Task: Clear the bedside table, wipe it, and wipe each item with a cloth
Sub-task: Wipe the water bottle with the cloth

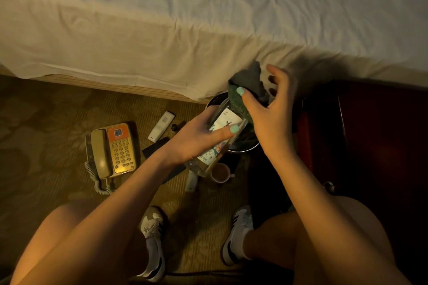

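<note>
Left fingers (228,132) wrap the bottle (228,120) mid-body, thumb across the label. Left hand (196,136) carries the whole weight. Right hand (268,113) grasps the cloth (249,81): thumb clamps it on the bottle's top end, other fingers splayed behind it. Looks like the wipe-each-item step, bottle in progress.

Bottle sits tilted in the air, well off the table (382,134), base toward me, top under the cloth. Can't see the cap.

Near to far:
- Shoes (152,222), person crouched over the carpet.
- Mug (220,172) on the floor, directly below the bottle base. Brownish inside, can't tell if that's liquid.
- Phone (113,149) to the left, coiled cord beside it.
- Remote (161,126) just past the phone.
- Bin (215,100) under the hands, hard against the bed (208,18).
- Table at right, dark wood; most of its top is out of view.

Risks, my read:
- Single-hand hold on a smooth bottle. If wiping force pushes along its axis, it slides out and lands on the mug, which tips or chips.
- Cap state unknown. A twisting wipe on a loose cap means water on the carpet, maybe the phone.
- Cloth held mostly by the thumb. Ease that pressure and it drops in the bin.
- Floor items crowd the feet. A shift in the crouch could kick the mug.
</note>
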Available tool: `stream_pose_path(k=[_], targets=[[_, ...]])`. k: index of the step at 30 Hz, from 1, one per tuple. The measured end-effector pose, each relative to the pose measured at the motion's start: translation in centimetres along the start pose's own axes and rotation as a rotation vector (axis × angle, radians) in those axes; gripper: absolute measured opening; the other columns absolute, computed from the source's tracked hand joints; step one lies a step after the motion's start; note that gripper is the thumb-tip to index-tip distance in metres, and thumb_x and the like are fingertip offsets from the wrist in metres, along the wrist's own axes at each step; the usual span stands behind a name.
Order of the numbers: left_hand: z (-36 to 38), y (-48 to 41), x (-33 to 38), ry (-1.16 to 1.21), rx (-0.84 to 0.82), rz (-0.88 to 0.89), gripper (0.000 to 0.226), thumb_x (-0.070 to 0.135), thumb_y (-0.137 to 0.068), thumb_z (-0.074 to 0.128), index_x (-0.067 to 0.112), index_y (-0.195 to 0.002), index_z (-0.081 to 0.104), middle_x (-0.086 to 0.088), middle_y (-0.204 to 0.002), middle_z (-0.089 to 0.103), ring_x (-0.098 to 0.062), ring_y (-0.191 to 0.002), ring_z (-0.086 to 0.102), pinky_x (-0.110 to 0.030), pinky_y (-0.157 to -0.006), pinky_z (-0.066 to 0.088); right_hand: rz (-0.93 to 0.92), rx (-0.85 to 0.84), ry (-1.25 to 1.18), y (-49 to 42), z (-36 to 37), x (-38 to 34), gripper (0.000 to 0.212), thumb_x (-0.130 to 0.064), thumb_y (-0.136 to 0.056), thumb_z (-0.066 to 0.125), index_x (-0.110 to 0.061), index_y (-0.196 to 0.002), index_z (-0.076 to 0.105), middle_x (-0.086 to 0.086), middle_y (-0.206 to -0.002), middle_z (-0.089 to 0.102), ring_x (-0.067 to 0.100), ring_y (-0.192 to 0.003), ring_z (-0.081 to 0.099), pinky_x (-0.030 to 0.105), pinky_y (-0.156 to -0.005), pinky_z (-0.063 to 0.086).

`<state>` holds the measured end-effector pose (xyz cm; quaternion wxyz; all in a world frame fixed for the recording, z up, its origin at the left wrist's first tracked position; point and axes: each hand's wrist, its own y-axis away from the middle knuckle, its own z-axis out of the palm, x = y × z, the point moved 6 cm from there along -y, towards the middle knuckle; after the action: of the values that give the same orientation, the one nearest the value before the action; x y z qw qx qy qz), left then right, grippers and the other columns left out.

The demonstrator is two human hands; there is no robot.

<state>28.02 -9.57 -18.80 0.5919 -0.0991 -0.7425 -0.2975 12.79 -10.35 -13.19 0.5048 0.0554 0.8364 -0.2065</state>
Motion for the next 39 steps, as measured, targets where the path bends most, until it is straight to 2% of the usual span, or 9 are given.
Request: stream_pose_path(k=[6,10,13,16,20,26,30,34,39], targets=[[0.4,0.0,-0.2,-0.026,0.025,0.004,0.074,0.072,-0.064,0.060,0.043,-0.129,0.037,0.020,-0.120,0.059,0.005,-0.110,0.057,-0.027,-0.096,0.047,0.716,-0.208,-0.457,2.2,3.1,3.3,0.066,-0.067,-0.084,0.044,-0.020,-0.130,0.052,0.007,-0.121,0.065,0.021,-0.111,0.063,0.046,-0.098,0.050],[0.7,0.1,-0.1,-0.096,0.028,0.033,0.069,0.063,-0.075,0.070,0.043,-0.130,0.032,0.012,-0.098,0.067,0.002,-0.086,0.066,-0.023,-0.077,0.049,0.724,-0.191,-0.566,2.2,3.4,2.8,0.031,-0.037,-0.091,0.060,-0.013,-0.109,0.062,0.006,-0.094,0.072,0.019,-0.088,0.071,0.035,-0.079,0.057],[0.6,0.2,0.2,-0.103,0.004,0.063,0.063,0.057,-0.074,0.074,0.051,-0.123,0.035,0.014,-0.102,0.067,0.003,-0.090,0.065,-0.020,-0.078,0.049,0.798,-0.251,-0.647,1.8,3.2,2.9,0.012,-0.019,-0.085,0.069,-0.014,-0.096,0.067,0.006,-0.083,0.072,0.020,-0.078,0.071,0.032,-0.067,0.057],[0.8,0.3,0.2,-0.143,-0.025,0.061,0.065,0.058,-0.070,0.076,0.052,-0.121,0.035,0.014,-0.108,0.066,0.003,-0.095,0.064,-0.024,-0.084,0.051,0.905,-0.255,-0.624,1.8,3.1,3.2,0.018,-0.015,-0.084,0.068,-0.006,-0.100,0.068,0.006,-0.073,0.070,0.019,-0.066,0.069,0.027,-0.056,0.054],[2.0,0.7,-0.1,-0.058,0.011,0.053,0.078,0.044,-0.073,0.079,0.034,-0.128,0.025,0.021,-0.112,0.054,0.004,-0.101,0.059,-0.028,-0.090,0.053,0.863,-0.012,-0.593,0.8,2.2,3.7,0.017,-0.006,-0.080,0.070,-0.002,-0.096,0.067,0.005,-0.064,0.068,0.016,-0.056,0.067,0.024,-0.052,0.051],[2.0,1.8,-1.0,-0.356,0.150,0.151,0.065,0.052,-0.080,0.068,0.036,-0.129,0.028,0.014,-0.124,0.048,-0.005,-0.108,0.054,-0.023,-0.079,0.053,0.868,0.289,-0.645,-0.2,-0.8,6.3,0.056,-0.013,-0.073,0.076,0.001,-0.123,0.056,0.019,-0.106,0.069,0.024,-0.076,0.072,0.024,-0.050,0.052],[1.7,1.7,-0.8,-0.165,0.134,0.233,0.047,0.046,-0.089,0.062,0.036,-0.124,0.034,0.015,-0.124,0.055,-0.003,-0.108,0.060,-0.025,-0.078,0.057,0.792,0.200,-0.752,-0.5,0.1,5.6,0.037,-0.013,-0.084,0.070,0.001,-0.116,0.061,0.013,-0.094,0.070,0.019,-0.077,0.070,0.025,-0.059,0.054],[1.1,1.3,-0.3,0.029,0.040,0.211,0.042,0.049,-0.086,0.064,0.035,-0.118,0.043,0.011,-0.115,0.061,-0.010,-0.103,0.065,-0.026,-0.075,0.056,0.746,0.075,-0.798,-0.5,0.9,4.8,0.044,-0.019,-0.084,0.068,0.006,-0.119,0.060,0.014,-0.096,0.067,0.019,-0.081,0.069,0.026,-0.064,0.054],[0.7,1.2,-0.5,0.217,-0.124,0.076,0.050,0.049,-0.088,0.053,0.013,-0.122,0.042,-0.001,-0.096,0.066,-0.011,-0.066,0.057,-0.021,-0.052,0.044,0.754,-0.127,-0.875,0.4,2.3,3.6,0.047,-0.029,-0.077,0.069,-0.003,-0.115,0.059,0.011,-0.098,0.066,0.021,-0.089,0.067,0.031,-0.071,0.055]])
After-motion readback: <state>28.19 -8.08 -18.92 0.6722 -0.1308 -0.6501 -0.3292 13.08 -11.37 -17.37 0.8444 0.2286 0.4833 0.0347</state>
